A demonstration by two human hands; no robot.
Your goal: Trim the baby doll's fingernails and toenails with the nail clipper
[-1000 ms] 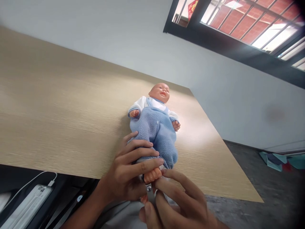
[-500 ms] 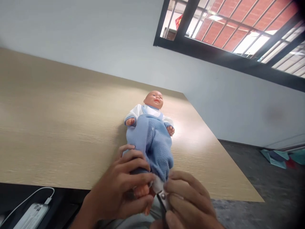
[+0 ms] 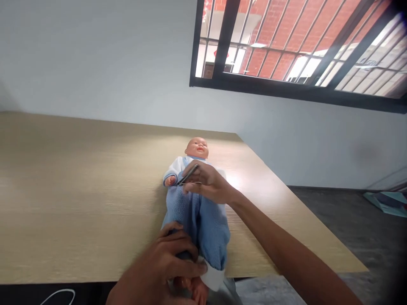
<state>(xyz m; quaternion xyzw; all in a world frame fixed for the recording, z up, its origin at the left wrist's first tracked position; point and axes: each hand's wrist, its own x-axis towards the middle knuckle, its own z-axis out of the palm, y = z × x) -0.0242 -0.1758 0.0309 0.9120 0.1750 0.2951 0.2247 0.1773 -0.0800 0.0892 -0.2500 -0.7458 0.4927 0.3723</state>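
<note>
A baby doll in blue fleece overalls and a white top lies on its back, head away from me, feet at the table's near edge. My left hand is closed round the doll's lower leg, its thumb at a white cuff. Below that hand show the doll's bare feet. Over the doll's chest is my right hand, fingers closed on what looks like a nail clipper, its dark lever spread from a thin metal body. The clipper's far end lies near the doll's hand.
The doll rests on a pale wooden table, whose right edge slants toward me. A white cable shows below the near edge at left. Behind are a wall and a barred window. A teal object lies on the floor at right.
My right hand has moved with the clipper from the doll's feet up to its chest. The left hand stays at the lower leg. The view has tilted upward.
</note>
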